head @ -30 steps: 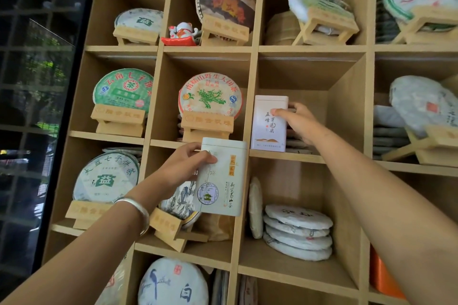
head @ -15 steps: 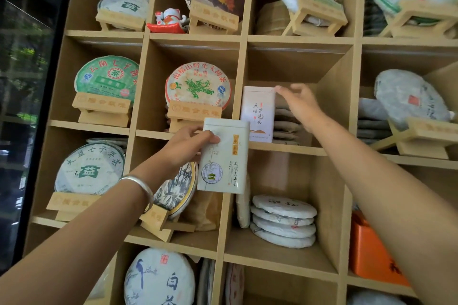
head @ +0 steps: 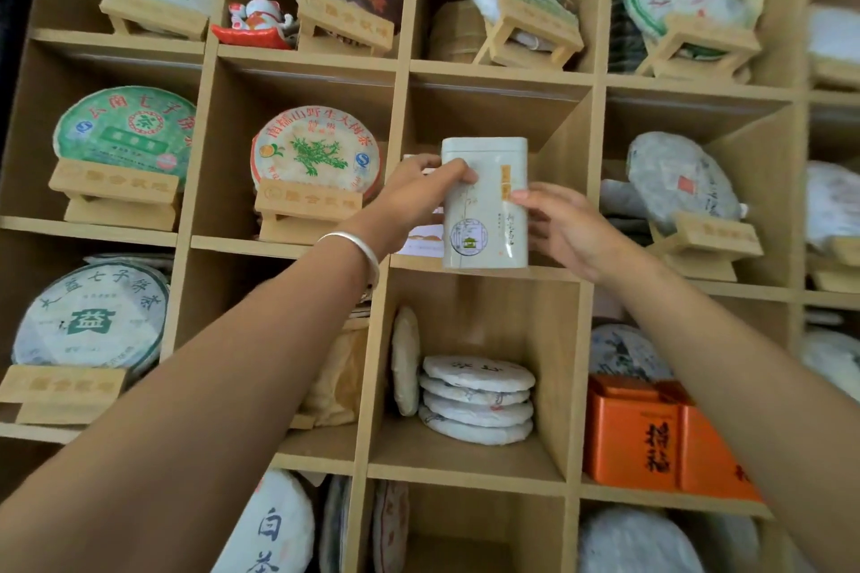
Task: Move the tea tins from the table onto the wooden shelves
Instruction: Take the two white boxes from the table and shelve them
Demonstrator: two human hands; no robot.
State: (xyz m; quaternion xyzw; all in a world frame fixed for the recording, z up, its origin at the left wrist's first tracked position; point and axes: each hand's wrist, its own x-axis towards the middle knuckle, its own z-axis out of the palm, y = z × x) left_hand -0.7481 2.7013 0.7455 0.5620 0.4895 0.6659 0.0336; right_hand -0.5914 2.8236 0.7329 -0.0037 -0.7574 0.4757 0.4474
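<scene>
A pale green tea tin (head: pixel 484 219) with a round green emblem stands upright at the front edge of the middle cubby of the wooden shelf (head: pixel 493 274). My left hand (head: pixel 416 195) grips its left side and my right hand (head: pixel 558 223) touches its right side with the fingertips. A white tea tin (head: pixel 421 244) stands in the same cubby just left of it, mostly hidden behind my left hand and the green tin.
The shelf cubbies around hold round wrapped tea cakes on wooden stands (head: pixel 307 205). A stack of tea cakes (head: pixel 477 400) lies in the cubby below. Orange boxes (head: pixel 651 437) sit lower right. A red and white cat figurine (head: pixel 258 21) stands upper left.
My left hand lifted the pale green tin up and right into the middle cubby, beside the white tin. My right hand left the white tin and came onto the green tin's right side.
</scene>
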